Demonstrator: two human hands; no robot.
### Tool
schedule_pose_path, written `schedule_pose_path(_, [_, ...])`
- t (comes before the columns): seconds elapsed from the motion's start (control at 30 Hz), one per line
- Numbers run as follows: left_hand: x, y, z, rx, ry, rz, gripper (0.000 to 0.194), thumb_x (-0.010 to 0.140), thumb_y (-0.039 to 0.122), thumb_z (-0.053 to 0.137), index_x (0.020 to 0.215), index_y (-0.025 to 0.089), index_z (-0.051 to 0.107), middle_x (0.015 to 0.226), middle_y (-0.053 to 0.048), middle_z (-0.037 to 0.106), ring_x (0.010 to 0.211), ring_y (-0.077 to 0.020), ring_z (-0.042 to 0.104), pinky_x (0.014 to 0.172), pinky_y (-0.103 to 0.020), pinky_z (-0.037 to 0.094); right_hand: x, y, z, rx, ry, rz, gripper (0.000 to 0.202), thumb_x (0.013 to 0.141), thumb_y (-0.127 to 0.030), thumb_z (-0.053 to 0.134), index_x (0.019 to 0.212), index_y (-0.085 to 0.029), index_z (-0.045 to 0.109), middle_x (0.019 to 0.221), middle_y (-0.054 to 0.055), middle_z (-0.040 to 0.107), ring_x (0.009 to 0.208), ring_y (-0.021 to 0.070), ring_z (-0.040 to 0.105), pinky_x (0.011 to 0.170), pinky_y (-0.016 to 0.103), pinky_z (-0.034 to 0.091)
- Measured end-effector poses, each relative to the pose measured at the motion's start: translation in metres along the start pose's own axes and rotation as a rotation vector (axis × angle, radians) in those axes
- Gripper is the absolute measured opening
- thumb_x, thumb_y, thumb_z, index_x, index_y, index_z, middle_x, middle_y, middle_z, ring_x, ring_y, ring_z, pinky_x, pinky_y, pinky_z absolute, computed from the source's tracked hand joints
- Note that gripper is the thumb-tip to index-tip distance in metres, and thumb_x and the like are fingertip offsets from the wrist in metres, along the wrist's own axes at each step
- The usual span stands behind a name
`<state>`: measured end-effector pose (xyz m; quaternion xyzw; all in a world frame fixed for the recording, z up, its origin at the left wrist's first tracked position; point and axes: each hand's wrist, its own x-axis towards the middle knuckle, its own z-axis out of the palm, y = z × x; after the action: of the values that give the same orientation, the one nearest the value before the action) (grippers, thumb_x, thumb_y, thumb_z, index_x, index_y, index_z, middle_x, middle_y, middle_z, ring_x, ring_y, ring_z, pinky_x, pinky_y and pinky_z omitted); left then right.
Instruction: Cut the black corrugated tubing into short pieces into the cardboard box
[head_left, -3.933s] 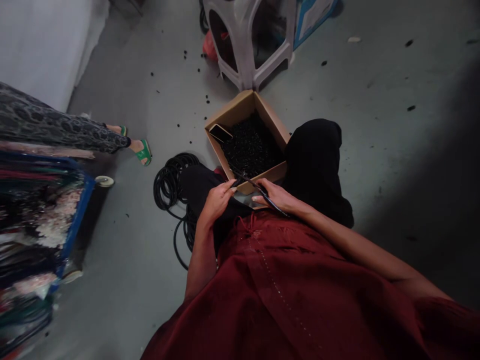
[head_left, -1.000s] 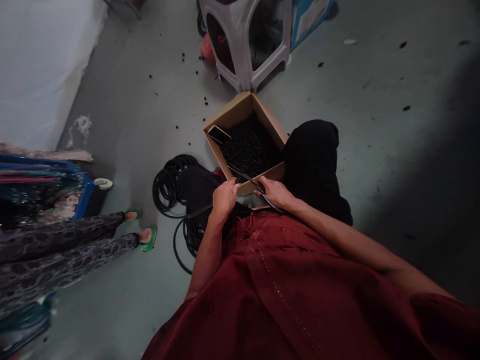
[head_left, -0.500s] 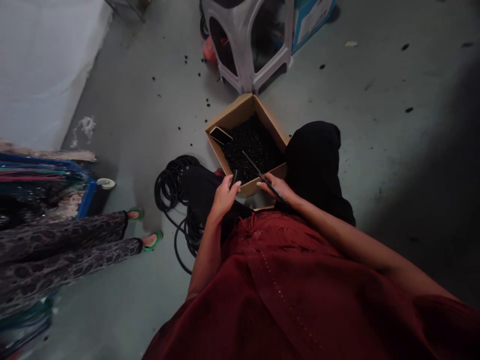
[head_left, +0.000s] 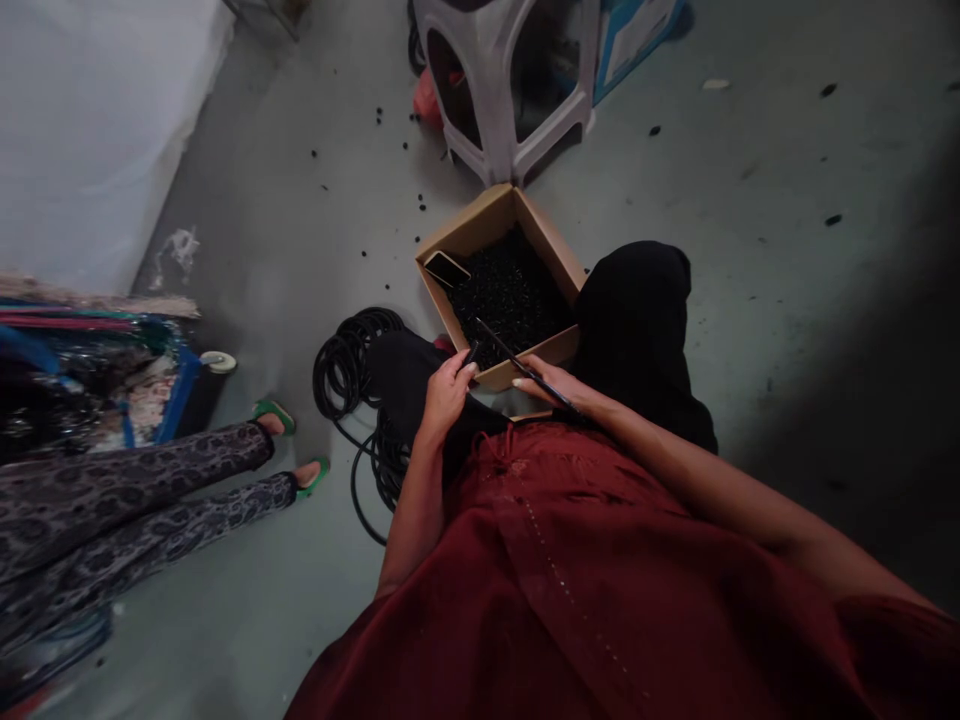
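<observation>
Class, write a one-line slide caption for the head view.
By a box of black bits, the right hand holds a slim tool, the left hand something black.

Left hand (head_left: pixel 446 392) holding black piece (head_left: pixel 471 354), right hand (head_left: pixel 556 384) gripping probable scissors (head_left: pixel 498 341), cardboard box (head_left: pixel 474 222) nearby

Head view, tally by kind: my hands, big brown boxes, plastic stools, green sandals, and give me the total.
Left hand and right hand: 2
Big brown box: 1
Plastic stool: 1
Green sandals: 2
Total: 6
</observation>
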<state>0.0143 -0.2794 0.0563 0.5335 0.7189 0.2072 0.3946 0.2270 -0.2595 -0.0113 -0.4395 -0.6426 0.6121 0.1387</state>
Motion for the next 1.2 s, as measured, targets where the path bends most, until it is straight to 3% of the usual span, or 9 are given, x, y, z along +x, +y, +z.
schedule_pose_path(0.17, [0.002, -0.005, 0.007, -0.031, 0.029, -0.005, 0.037, 0.087, 0.028, 0.051, 0.12, 0.014, 0.063, 0.08, -0.002, 0.066, 0.058, -0.0095, 0.05, 0.062, -0.022, 0.042, -0.004, -0.007, -0.002, 0.014, -0.068, -0.034, 0.047, 0.087, -0.049, 0.05, 0.122, -0.017, 0.049, 0.107, 0.009, 0.065, 0.092, 0.0223, 0.061, 0.079, 0.033, 0.047])
schedule_pose_path(0.47, [0.003, -0.008, 0.01, -0.166, 0.013, -0.05, 0.038, 0.082, 0.03, 0.056, 0.115, 0.012, 0.064, 0.067, 0.002, 0.058, 0.053, -0.0079, 0.044, 0.054, -0.02, 0.036, 0.0, -0.003, 0.004, -0.027, -0.08, 0.017, 0.051, 0.085, -0.05, 0.053, 0.123, -0.017, 0.049, 0.103, 0.009, 0.065, 0.092, 0.0229, 0.06, 0.079, 0.033, 0.046])
schedule_pose_path(0.77, [0.004, -0.009, 0.01, -0.14, 0.008, -0.045, 0.042, 0.083, 0.034, 0.056, 0.116, 0.011, 0.065, 0.078, -0.003, 0.067, 0.058, -0.0095, 0.05, 0.058, -0.021, 0.041, -0.001, 0.0, 0.006, -0.056, -0.071, -0.019, 0.055, 0.083, -0.054, 0.054, 0.125, -0.018, 0.049, 0.101, 0.007, 0.066, 0.085, 0.0216, 0.061, 0.073, 0.03, 0.045])
schedule_pose_path(1.03, [0.007, -0.016, 0.013, -0.107, -0.018, -0.032, 0.043, 0.085, 0.031, 0.055, 0.121, 0.009, 0.063, 0.083, -0.006, 0.07, 0.063, -0.0121, 0.057, 0.064, -0.025, 0.046, -0.002, -0.003, 0.006, -0.121, -0.057, -0.035, 0.057, 0.083, -0.053, 0.055, 0.127, -0.018, 0.049, 0.11, 0.01, 0.064, 0.093, 0.0239, 0.061, 0.079, 0.033, 0.045])
schedule_pose_path(1.2, [0.008, -0.02, 0.013, -0.083, 0.003, 0.005, 0.037, 0.086, 0.031, 0.057, 0.117, 0.014, 0.067, 0.094, -0.007, 0.071, 0.081, -0.0165, 0.063, 0.078, -0.029, 0.049, -0.003, -0.003, 0.004, -0.238, 0.001, -0.079, 0.054, 0.084, -0.052, 0.054, 0.123, -0.015, 0.051, 0.113, 0.014, 0.061, 0.097, 0.0254, 0.059, 0.082, 0.034, 0.045])
